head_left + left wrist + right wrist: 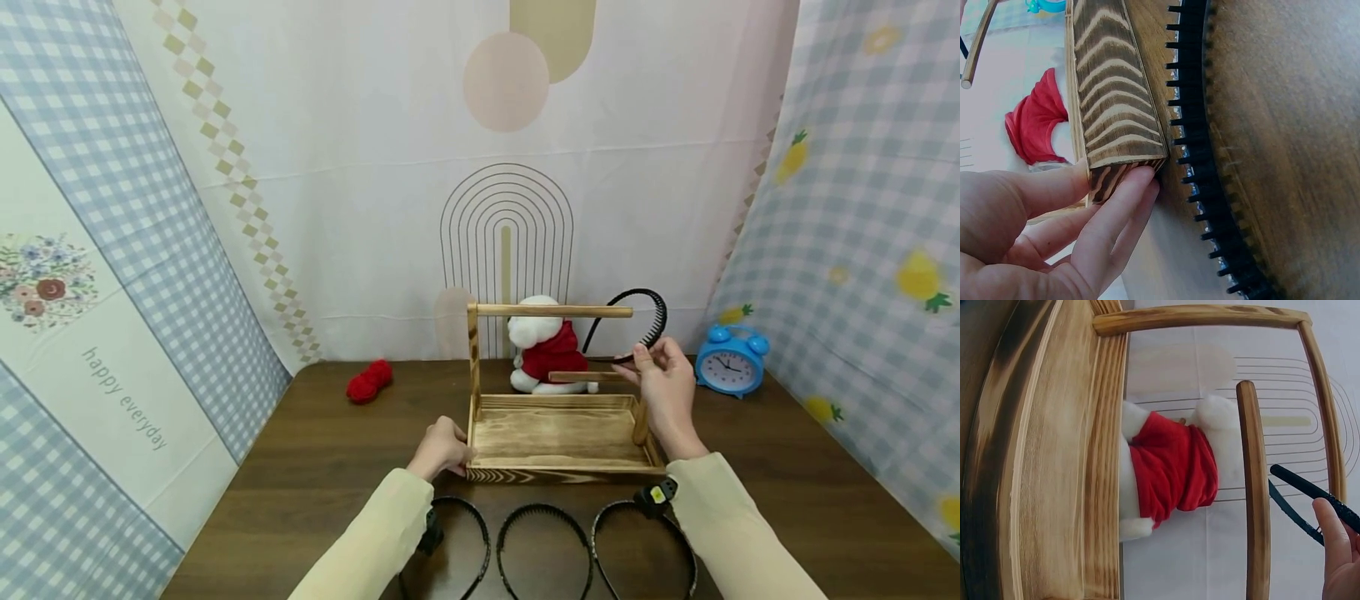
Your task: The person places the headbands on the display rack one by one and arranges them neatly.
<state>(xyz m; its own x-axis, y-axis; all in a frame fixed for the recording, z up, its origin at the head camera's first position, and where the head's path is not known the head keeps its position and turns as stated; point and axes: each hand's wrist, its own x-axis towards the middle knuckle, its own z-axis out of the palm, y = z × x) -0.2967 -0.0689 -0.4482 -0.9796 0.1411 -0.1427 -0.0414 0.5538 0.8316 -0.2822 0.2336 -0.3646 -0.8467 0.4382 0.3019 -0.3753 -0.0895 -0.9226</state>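
Observation:
A wooden rack [562, 477] with a shallow tray base and two horizontal bars stands on the table. My left hand [441, 447] grips the tray's front left corner, thumb and fingertips against its end in the left wrist view. My right hand [667, 392] pinches a black toothed headband [660, 312] near the free end of the lower bar [585, 377]. The right wrist view shows the headband [1304, 484] beside that bar, apart from the tray. Three more headbands lie in front of the rack: left [487, 546], middle [543, 507], right [596, 533].
Behind the rack sits a white plush toy [551, 358] in red clothing. A blue alarm clock [730, 367] stands to the right, and a red fuzzy object [369, 382] lies at the back left. Patterned cloth [360, 250] hangs around the table [315, 467].

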